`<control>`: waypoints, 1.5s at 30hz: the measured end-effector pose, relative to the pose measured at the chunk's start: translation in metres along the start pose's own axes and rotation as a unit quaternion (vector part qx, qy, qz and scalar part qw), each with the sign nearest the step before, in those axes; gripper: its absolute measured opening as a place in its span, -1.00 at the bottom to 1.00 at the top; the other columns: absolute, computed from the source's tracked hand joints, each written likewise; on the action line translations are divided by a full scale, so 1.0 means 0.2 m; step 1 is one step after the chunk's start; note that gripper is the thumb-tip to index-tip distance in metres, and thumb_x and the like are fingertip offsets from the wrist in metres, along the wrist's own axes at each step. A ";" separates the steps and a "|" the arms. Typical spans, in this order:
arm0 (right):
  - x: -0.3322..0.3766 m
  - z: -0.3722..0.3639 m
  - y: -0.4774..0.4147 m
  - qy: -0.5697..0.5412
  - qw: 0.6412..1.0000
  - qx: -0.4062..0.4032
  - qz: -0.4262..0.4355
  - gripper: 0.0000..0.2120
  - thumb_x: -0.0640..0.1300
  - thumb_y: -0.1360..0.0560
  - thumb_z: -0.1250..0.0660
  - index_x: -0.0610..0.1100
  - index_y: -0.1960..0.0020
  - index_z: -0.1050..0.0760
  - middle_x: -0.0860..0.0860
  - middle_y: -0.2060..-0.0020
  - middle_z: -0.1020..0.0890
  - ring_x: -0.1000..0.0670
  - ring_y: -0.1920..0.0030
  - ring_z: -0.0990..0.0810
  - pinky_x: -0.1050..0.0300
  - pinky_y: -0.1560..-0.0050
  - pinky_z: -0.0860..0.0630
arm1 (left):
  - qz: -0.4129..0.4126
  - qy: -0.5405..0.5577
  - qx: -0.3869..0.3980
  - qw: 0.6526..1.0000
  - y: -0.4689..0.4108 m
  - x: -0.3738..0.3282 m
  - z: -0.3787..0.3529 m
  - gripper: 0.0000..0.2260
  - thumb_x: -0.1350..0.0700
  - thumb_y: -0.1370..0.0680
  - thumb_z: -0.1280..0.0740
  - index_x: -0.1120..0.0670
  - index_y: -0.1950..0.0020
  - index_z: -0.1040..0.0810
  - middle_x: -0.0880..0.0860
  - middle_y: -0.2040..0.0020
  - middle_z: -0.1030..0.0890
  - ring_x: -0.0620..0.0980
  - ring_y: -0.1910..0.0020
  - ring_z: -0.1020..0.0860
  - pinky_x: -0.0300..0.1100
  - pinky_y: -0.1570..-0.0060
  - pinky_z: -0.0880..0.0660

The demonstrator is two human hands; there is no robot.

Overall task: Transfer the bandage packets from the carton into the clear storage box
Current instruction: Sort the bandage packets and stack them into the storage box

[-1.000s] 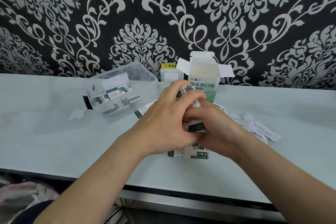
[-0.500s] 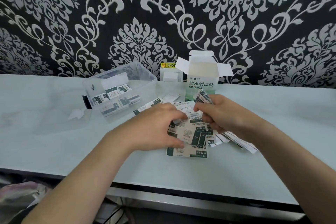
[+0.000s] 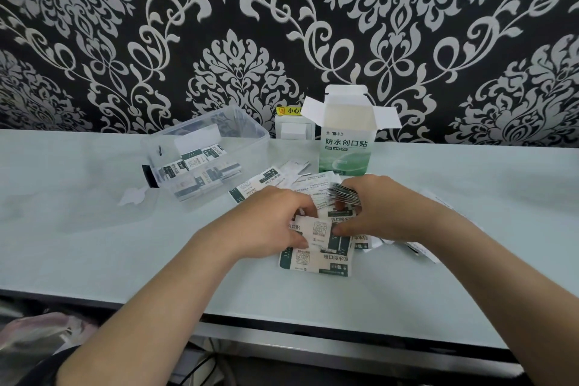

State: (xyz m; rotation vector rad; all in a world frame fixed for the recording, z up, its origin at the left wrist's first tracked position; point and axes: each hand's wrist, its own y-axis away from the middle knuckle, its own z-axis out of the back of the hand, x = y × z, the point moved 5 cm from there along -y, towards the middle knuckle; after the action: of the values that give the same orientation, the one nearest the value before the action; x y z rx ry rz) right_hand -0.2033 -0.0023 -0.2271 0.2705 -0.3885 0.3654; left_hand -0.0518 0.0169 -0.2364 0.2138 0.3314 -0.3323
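Tabletop (image 3: 94, 244) bandage packets (image 3: 315, 263) lie pinched in fingers (image 3: 297, 203) of left hand (image 3: 266, 224), right hand (image 3: 385, 207).

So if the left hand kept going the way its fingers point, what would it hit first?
The left hand points rightward over the bandage packet it holds. Next in line is the right hand, gripping a packet stack just across, though depth is hard to judge.
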 end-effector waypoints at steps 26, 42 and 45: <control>0.13 -0.06 0.03 -0.663 0.741 -0.105 -0.023 -0.82 -0.10 -0.62 -0.22 -0.13 -0.10 -0.57 -0.05 0.13 -0.73 -0.03 0.12 -0.71 0.10 0.21 -0.61 | -0.013 0.061 -0.114 0.992 0.05 -0.12 0.08 -0.71 -0.13 -0.64 -0.06 0.00 0.17 -0.36 -0.02 0.24 -0.55 0.07 0.17 -0.53 -0.05 0.17 -0.45; 0.08 -0.08 0.00 -0.645 0.761 -0.044 -0.057 -0.85 -0.08 -0.57 -0.31 -0.17 -0.03 -0.48 0.02 0.39 -0.32 0.07 0.40 -0.18 0.24 0.46 -0.12 | 0.064 0.012 0.056 0.996 0.08 0.03 -0.01 -0.83 -0.03 -0.41 -0.49 0.00 0.19 -0.55 -0.08 0.29 -0.54 -0.05 0.25 -0.50 -0.20 0.31 -0.36; 0.08 -0.07 0.01 -0.661 0.747 -0.040 -0.056 -0.74 0.08 -0.55 -0.31 -0.13 0.03 -0.42 0.03 0.38 -0.30 0.01 0.31 -0.07 0.15 0.34 -0.03 | 0.089 0.169 -0.002 0.982 0.09 0.13 0.09 -0.83 0.04 -0.47 -0.47 0.12 0.23 -0.62 0.10 0.29 -0.63 0.00 0.30 -0.52 -0.06 0.21 -0.46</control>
State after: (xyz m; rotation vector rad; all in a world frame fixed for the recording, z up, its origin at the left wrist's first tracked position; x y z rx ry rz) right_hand -0.1852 0.0085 -0.2329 0.4418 -1.7932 -0.0355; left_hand -0.0167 0.0205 -0.2271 0.2958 0.6446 -0.1160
